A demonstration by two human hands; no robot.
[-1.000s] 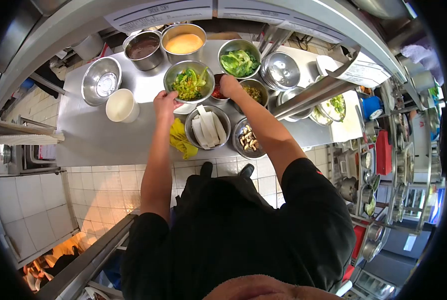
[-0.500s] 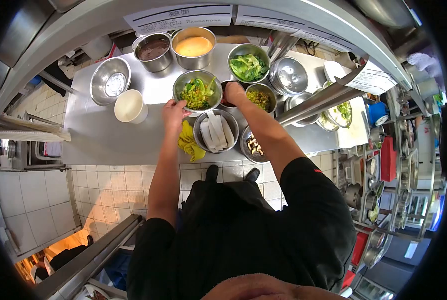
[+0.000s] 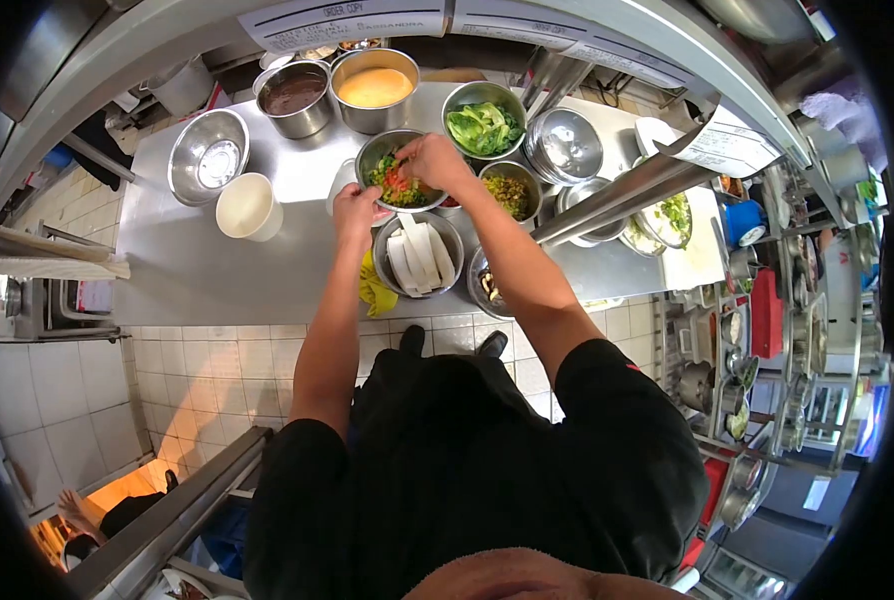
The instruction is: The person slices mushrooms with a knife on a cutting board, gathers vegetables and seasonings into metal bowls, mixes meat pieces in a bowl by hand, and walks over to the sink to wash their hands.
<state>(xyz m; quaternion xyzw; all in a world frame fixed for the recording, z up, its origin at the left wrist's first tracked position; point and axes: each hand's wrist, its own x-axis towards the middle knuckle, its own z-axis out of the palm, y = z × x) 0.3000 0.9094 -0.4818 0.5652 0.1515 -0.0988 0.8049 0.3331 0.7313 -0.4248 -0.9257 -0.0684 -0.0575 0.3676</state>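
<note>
The left hand (image 3: 357, 208) pinches the rim of the mixing bowl (image 3: 370, 157), back from the counter's (image 3: 187, 270) near edge beyond the bowl of white strips (image 3: 455, 240); the right hand (image 3: 429, 163) dips inside, grip unclear; a loosened left hold could tip out the red pieces (image 3: 395, 187).

We count the hours around the mixing bowl (image 3: 374, 150), which looks like smooth steel. The surface (image 3: 197, 280) beneath is metal too, smooth with a satin sheen. At nine o'clock we see a glossy metal bowl (image 3: 209, 157); between eight and nine, a white tub (image 3: 250, 207), matt and apparently plastic. At eleven, the sauce pot (image 3: 377, 119) is shiny steel; at three, the stacked bowls (image 3: 564, 145) are polished metal. Six gives us crumpled yellow cloth (image 3: 375, 290); seven, smooth floor tiles (image 3: 267, 350); between eleven and twelve, paper slips (image 3: 347, 22).
</note>
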